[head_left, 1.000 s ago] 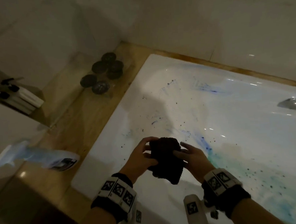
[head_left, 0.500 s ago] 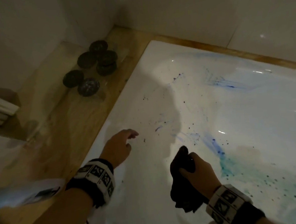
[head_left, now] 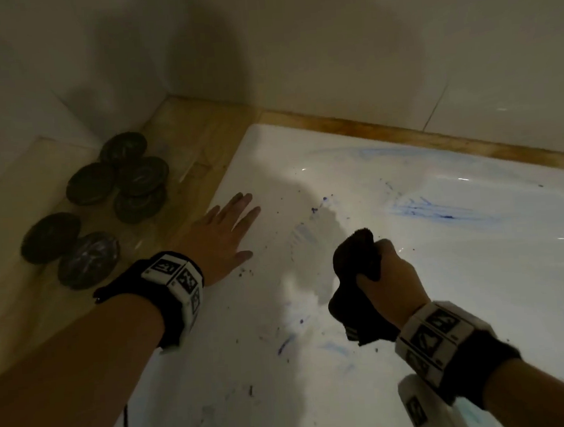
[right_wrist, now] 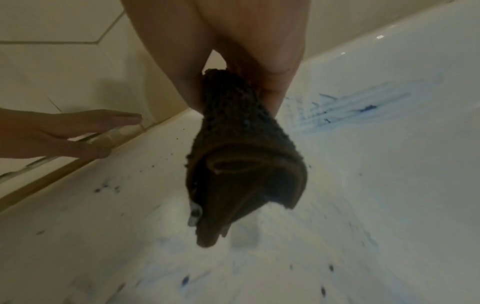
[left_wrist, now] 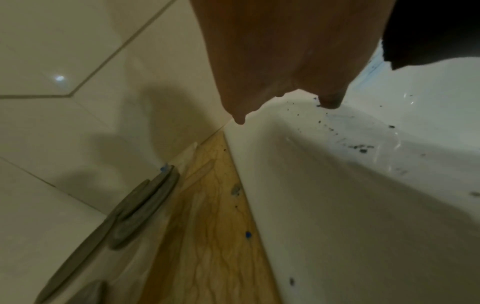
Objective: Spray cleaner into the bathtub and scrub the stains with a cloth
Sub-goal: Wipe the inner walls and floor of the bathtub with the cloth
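Note:
The white bathtub (head_left: 270,154) carries blue smears (head_left: 439,212) on its far wall and dark specks (head_left: 244,274) near the left rim. My right hand (head_left: 388,273) grips a bunched dark brown cloth (head_left: 354,258), which hangs down over the tub in the right wrist view (right_wrist: 246,164). My left hand (head_left: 224,231) lies flat with straight fingers on the tub's left rim, holding nothing; it also shows in the right wrist view (right_wrist: 78,131). No spray bottle is in view.
A tan wooden ledge (head_left: 184,146) borders the tub on the left and along the back. Several dark round discs (head_left: 114,194) lie on a clear sheet on that ledge. Pale tiled walls (head_left: 329,45) rise behind.
Both hands held the cloth a second ago. The left hand let go and moved left onto the tub rim, while the right hand carried the cloth forward over the tub.

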The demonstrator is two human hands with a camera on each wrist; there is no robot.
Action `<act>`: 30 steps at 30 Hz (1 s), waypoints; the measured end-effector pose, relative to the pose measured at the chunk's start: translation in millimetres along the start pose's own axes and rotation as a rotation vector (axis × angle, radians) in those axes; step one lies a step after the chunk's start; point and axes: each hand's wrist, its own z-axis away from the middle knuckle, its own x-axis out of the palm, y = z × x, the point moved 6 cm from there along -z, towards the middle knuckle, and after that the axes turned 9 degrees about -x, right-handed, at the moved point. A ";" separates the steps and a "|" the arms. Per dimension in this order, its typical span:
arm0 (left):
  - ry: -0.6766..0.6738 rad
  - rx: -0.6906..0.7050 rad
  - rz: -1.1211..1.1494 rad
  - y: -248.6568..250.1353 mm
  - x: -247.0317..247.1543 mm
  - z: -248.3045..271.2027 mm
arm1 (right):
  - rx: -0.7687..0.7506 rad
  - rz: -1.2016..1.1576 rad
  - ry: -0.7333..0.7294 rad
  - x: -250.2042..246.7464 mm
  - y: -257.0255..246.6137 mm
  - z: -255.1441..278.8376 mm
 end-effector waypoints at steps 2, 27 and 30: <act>0.096 0.025 0.039 -2.2 9.0 -15.8 | -0.051 0.057 0.077 -9.7 -6.8 -28.6; 0.398 0.053 0.347 0.7 28.5 -41.1 | -0.276 0.361 0.194 34.5 -75.1 -151.6; 0.406 0.059 0.355 1.2 28.7 -41.4 | -0.386 0.478 0.107 64.7 -68.3 -131.0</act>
